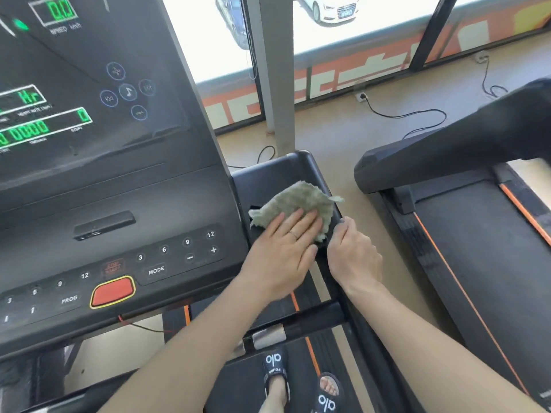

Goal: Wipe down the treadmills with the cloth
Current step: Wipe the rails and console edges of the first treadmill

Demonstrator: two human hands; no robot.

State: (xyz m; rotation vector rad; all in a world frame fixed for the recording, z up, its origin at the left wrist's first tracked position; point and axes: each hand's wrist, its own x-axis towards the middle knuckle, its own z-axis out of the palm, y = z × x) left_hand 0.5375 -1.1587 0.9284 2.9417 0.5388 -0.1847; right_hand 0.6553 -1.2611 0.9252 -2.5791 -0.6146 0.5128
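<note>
While the person stands on the black running belt (253,380) in black slide sandals (275,371), the left hand (283,248) lies flat with straight fingers pressed on a crumpled pale green terry cloth (301,201). That cloth sits on the black plastic side tray (286,171) at the right edge of the near black treadmill's console (125,180), its far corner reaching over the tray's outer rim. The right hand (353,254) curls its fingers round that outer rim just beside the cloth, thumb on top.

On the glossy dark console, green digits glow, and below them sit white-numbered keys and a red oval stop button with a yellow border (112,292). A thin red cord (140,326) hangs beneath it. To the right, well apart across a strip of beige floor (337,135), stands a second black treadmill with orange side lines (465,234). Black power cables (408,114) trail over the floor to wall sockets under a long window band with orange lettering (328,76), split by a grey pillar (277,70). Outside, in bright light, a white car (331,8) is parked.
</note>
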